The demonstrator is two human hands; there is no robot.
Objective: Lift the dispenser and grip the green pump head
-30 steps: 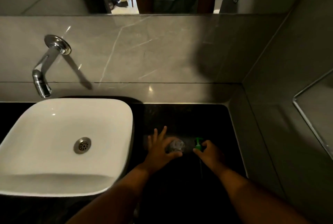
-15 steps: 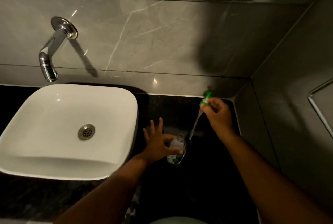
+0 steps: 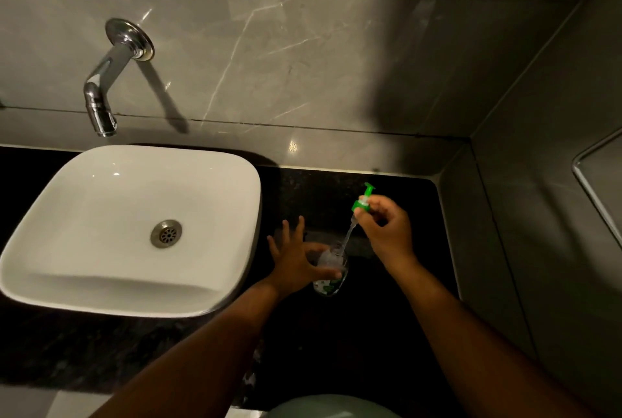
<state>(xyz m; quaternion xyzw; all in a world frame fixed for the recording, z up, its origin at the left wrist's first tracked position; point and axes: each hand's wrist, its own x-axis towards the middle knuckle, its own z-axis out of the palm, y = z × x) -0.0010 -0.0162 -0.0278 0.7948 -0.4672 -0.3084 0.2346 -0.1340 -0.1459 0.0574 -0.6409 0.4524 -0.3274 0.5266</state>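
Your left hand (image 3: 296, 261) grips the bottle (image 3: 331, 271) on the counter (image 3: 397, 333), your right hand (image 3: 387, 232) pinches the pump (image 3: 361, 204), unscrewed, tube tip at the neck.

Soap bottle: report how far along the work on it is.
Done: the green pump is off the bottle's neck. In hand: the right hand pinches the pump raised above the counter, its clear tube slanting down with its tip at the bottle's mouth; the left hand grips the clear soap bottle standing on the black counter. Left: the bottle is open, and I cannot tell how much soap it holds.
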